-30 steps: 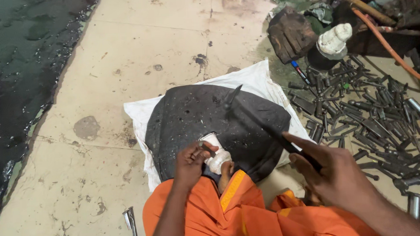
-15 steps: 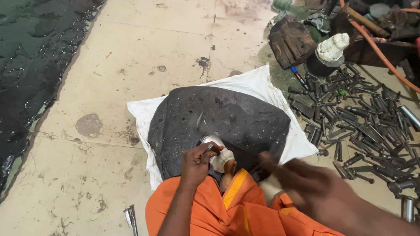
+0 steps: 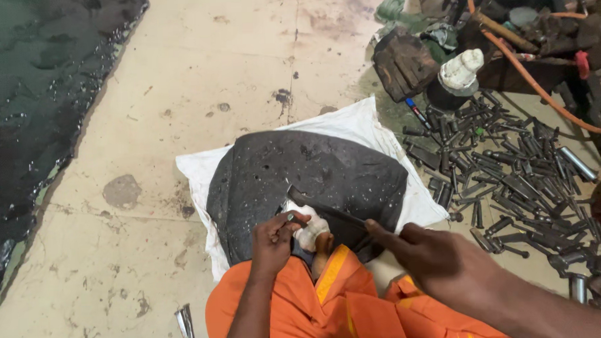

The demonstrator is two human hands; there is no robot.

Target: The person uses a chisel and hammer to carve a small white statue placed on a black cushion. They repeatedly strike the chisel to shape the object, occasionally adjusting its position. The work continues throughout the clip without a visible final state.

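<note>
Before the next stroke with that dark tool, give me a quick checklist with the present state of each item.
1. Right hand grips the dark flat tool: ok, fingers closed on its near end.
2. Left hand steadies the small white-wrapped piece: ok, pinched at the fingertips.
3. Tool tip over the dark slab: ok, whether it touches cannot tell.
4. Slab seated on the white cloth: ok, cloth shows around its far and side edges.
5. Loose bolts apart from the slab: ok, piled on the floor to the right.

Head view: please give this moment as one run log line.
left hand: pinches small metal piece | right hand: holds dark tool | under: black pad
</note>
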